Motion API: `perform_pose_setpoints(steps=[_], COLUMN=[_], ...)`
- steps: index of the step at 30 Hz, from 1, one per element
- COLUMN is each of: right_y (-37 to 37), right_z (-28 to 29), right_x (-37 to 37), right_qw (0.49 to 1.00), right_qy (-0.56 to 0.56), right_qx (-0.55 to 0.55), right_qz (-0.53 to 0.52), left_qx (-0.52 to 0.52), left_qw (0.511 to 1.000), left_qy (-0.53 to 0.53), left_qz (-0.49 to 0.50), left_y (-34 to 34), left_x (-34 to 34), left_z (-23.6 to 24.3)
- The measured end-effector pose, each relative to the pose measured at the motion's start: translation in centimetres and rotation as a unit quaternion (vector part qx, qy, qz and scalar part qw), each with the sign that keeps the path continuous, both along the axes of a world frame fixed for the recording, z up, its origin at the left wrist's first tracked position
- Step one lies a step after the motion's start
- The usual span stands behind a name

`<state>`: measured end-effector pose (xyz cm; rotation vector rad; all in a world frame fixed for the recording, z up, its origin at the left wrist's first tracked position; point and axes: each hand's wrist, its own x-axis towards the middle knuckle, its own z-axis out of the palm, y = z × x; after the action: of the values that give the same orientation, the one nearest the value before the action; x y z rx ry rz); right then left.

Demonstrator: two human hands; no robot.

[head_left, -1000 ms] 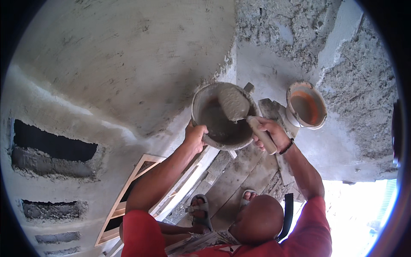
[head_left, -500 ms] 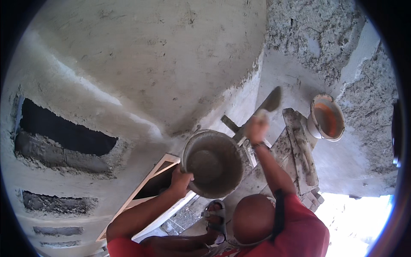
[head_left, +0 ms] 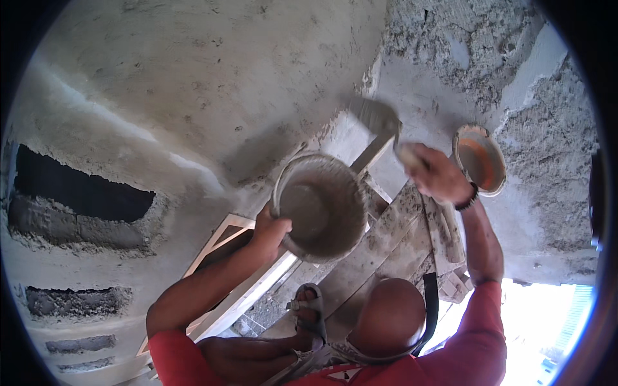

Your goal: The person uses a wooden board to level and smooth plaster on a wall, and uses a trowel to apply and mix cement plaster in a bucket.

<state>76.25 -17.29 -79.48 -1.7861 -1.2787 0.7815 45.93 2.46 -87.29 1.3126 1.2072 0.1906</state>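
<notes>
My left hand (head_left: 271,228) is closed on the rim of a mortar-crusted bucket (head_left: 344,215), thumb over the edge. The bucket tilts so its mouth shows, with grey wet mortar (head_left: 304,209) at the bottom. Off to the right, my right hand (head_left: 441,175) grips the handle of a trowel (head_left: 378,118). The trowel's blade is smeared by motion and points up and left, in front of the plastered wall, above the bucket. Whether the blade touches the wall I cannot tell.
Mortar-stained planks (head_left: 386,241) lie below the bucket. A second bucket (head_left: 496,182), orange inside, stands at the right. Left of my left forearm leans a wooden frame (head_left: 225,225). The plastered wall (head_left: 257,64) has dark rectangular openings at left; rough wall (head_left: 444,58) continues at upper right.
My right hand has swung right and turned the trowel, whose blade now points up-left instead of up-right. The bucket in my left hand sits slightly higher in view.
</notes>
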Motion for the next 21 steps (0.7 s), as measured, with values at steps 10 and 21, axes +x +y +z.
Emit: perform_pose_setpoints(steps=[10, 21], right_y=[-0.2, -1.6], right_z=[-4.0, -5.4], right_x=[-0.2, 8.9], right_qw=[0.875, 0.889], right_qy=[-0.419, 0.179], right_qx=[-0.216, -0.417], right_qz=[0.111, 0.065], left_qx=[0.267, 0.441], left_qw=[0.948, 0.863], left_qy=[-0.004, 0.003], left_qz=[-0.172, -0.248], left_y=[-4.9, -6.6], left_x=[14.1, 17.2], left_z=[1.4, 4.5])
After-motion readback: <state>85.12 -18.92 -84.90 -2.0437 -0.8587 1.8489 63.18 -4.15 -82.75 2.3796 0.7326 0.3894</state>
